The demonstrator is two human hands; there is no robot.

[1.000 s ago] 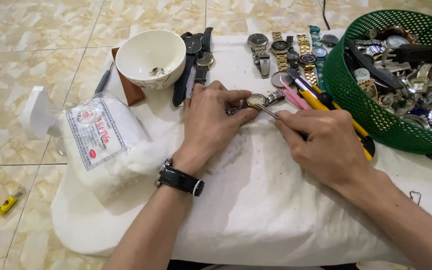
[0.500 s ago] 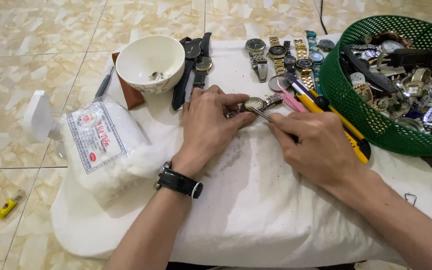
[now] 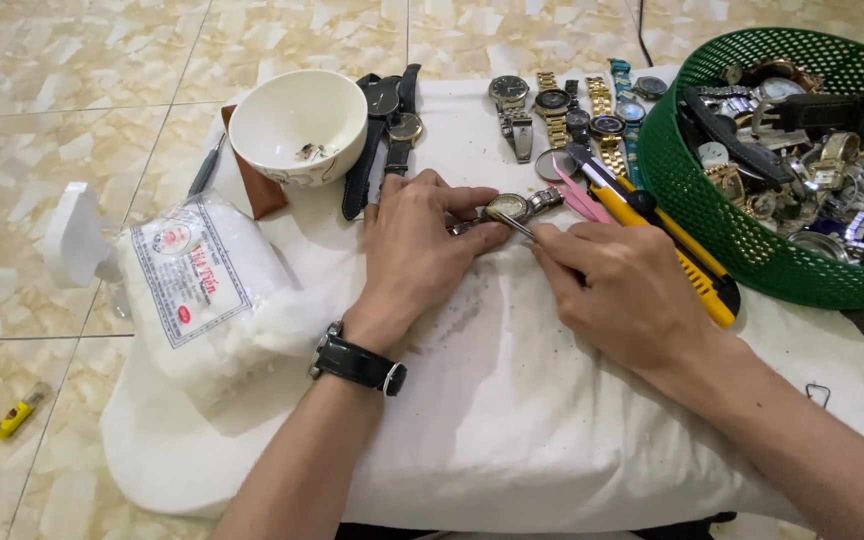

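The left hand point(image 3: 414, 248) lies flat on a soft white cloth point(image 3: 512, 420), its fingers point(image 3: 472, 236) pressed down on a small metal watch point(image 3: 508, 207) with a round pale case and a linked steel band. The right hand point(image 3: 620, 290) is closed around a thin metal tool point(image 3: 514, 226) whose tip meets the watch's edge. The watch sits near the middle of the cloth's far half.

A black strapped wristwatch point(image 3: 357, 364) circles the left wrist. Just beyond the hands lie a yellow utility knife point(image 3: 667, 245), pink tweezers point(image 3: 577, 198) and a row of gold and steel watches point(image 3: 562, 108). A glossy white bowl point(image 3: 297, 122) holds a few tiny parts, beside dark leather-strapped watches point(image 3: 387, 125). A green plastic mesh basket point(image 3: 752, 250) heaped with watches crowds the right edge. A crinkled plastic bag of cotton wool point(image 3: 207, 290) fills the left side.

The near half of the cloth lies bare; marbled floor tiles point(image 3: 52, 80) surround it, with a small yellow lighter point(image 3: 20, 410) on them.
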